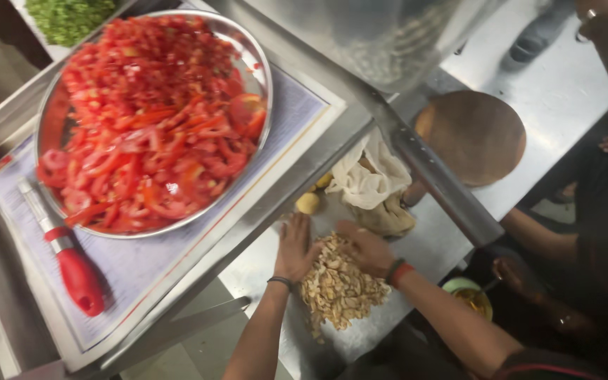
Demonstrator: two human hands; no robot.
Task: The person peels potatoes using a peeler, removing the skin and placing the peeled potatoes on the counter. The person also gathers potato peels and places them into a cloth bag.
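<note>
A heap of pale beige nut-like pieces (339,288) lies on the steel counter (431,246). My left hand (294,246) rests flat against the heap's left edge, fingers apart, a dark band on the wrist. My right hand (366,248) lies on the heap's upper right side, palm down, with red and dark bands on the wrist. Neither hand grips anything. The two hands flank the top of the pile, close together.
A big steel bowl (49,116) of chopped red tomato sits on a white board (177,267) beside a red-handled tool (75,271). Chopped greens (68,17), a white cloth (369,176), a round wooden board (473,134) and another person's hand (516,273) near a green bowl (469,297) surround me.
</note>
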